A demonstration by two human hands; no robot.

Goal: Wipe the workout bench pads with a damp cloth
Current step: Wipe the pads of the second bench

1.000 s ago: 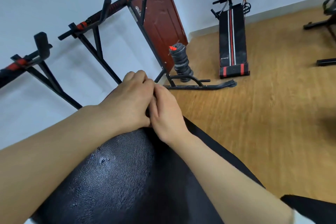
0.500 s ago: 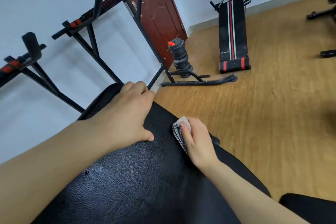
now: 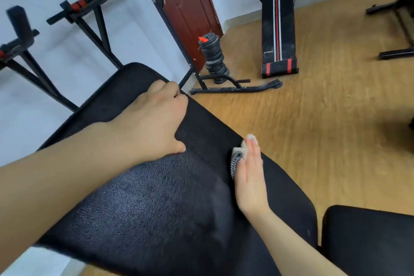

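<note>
1. The left hand (image 3: 154,119) lies on the back pad (image 3: 145,208) with its thumb spread flat. Its fingers hook over the pad's edge toward 1 o'clock, gripping it.
2. The right hand (image 3: 251,177) stands edgewise, fingers straight and together. It presses the cloth (image 3: 238,158) against the pad's side, at 4 o'clock from the left hand.
3. The left fingertips are hidden behind the edge. The right palm covers most of the cloth. The seat pad (image 3: 369,242), at 5 o'clock, is cut off at the edge of view.

Our left grip (image 3: 152,119) palm-down, fingers hooked over pad (image 3: 156,208) edge, thumb splayed. Our right grip (image 3: 251,177) flat, fingers straight. Both forearms bare.
</note>
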